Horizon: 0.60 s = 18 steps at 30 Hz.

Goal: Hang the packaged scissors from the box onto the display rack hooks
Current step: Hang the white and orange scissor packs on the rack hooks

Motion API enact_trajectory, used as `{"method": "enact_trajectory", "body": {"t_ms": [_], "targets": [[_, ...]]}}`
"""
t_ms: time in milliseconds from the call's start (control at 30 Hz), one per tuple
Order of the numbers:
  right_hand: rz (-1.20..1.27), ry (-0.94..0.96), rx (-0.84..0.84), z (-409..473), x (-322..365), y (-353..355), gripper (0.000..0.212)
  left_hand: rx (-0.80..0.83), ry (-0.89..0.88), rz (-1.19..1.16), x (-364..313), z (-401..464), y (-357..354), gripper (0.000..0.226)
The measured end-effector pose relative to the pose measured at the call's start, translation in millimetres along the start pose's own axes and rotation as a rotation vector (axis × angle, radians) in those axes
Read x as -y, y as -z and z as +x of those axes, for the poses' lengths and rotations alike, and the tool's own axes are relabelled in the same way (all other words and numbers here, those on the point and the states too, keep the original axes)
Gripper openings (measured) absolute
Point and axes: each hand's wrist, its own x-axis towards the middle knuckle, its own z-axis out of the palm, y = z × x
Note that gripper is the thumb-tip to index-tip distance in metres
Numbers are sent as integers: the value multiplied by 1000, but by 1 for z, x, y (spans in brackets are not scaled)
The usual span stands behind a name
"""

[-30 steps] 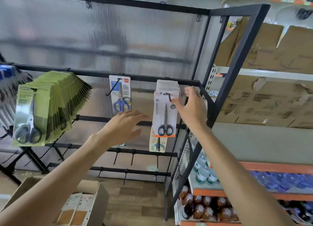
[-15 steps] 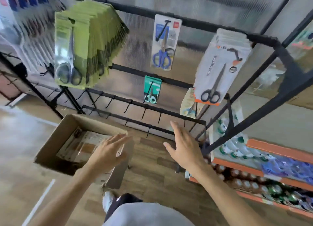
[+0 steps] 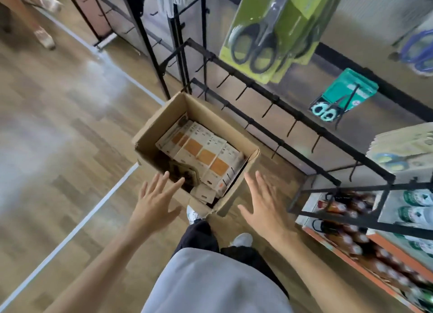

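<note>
An open cardboard box [image 3: 154,131] stands on the wooden floor below the rack. Inside lie several white and orange scissor packages [image 3: 203,155], backs up. My left hand [image 3: 154,202] hovers with fingers spread over the box's near left corner. My right hand [image 3: 264,205] is spread beside the box's near right corner. Both hands hold nothing. The black display rack [image 3: 278,125] with bare hooks runs above and right of the box. Green scissor packs [image 3: 269,31] and a teal pack [image 3: 344,94] hang on it.
An orange shelf with bottles [image 3: 351,242] stands at the right. A stack of packaged scissors [image 3: 403,146] hangs at the right edge. Another person's feet [image 3: 44,38] are at the top left. My shoes [image 3: 241,239] are just behind the box.
My view has tilted down from the rack to the box. Both hands have come down from the hanging packs and now hover spread at the box's near edge.
</note>
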Motion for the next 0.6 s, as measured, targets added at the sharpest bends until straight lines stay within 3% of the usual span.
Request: {"method": "enact_trajectory", "body": {"t_ms": [367,467,600], "targets": [[19,-46,169,122,37,-115,79,98,-32,11,75,159,-36,66],[-58,-66,241,161,40,-147,74,159,2,27,91,209,-57,59],[-215,42,255,212,38,-183,61,232,-4,-11,105,260,-92,62]]}}
